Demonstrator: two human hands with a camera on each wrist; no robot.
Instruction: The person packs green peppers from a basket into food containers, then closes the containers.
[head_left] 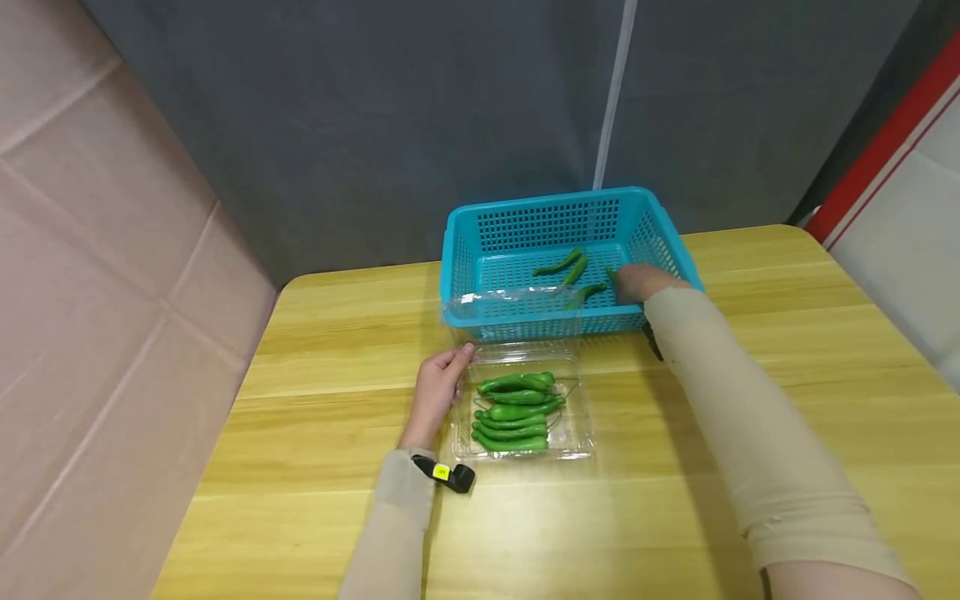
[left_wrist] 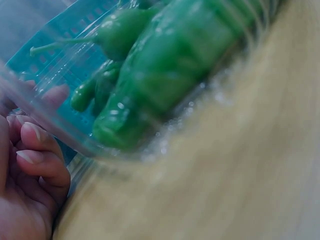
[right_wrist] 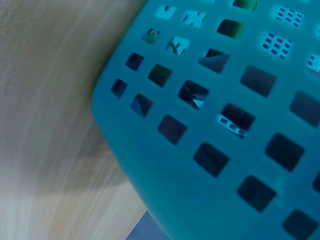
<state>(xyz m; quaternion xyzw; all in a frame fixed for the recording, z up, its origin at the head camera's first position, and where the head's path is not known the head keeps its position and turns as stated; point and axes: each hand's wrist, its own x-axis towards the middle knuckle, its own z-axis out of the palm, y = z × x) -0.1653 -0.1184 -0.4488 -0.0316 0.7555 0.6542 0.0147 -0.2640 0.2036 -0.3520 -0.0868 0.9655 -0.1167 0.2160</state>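
A clear plastic clamshell box lies with its lid raised against the basket's front. Inside it several green peppers are laid side by side. My left hand pinches the box's left edge near the hinge; its curled fingers show beside the plastic in the left wrist view. My right hand reaches down into the blue basket at its right side. A green pepper pokes out beside that hand, whose fingertips are hidden. More loose peppers lie on the basket floor.
The basket's perforated wall fills much of the right wrist view. Basket and box stand on a wood-grain table. Behind its far edge hangs a dark grey curtain, with a pale panel to the left.
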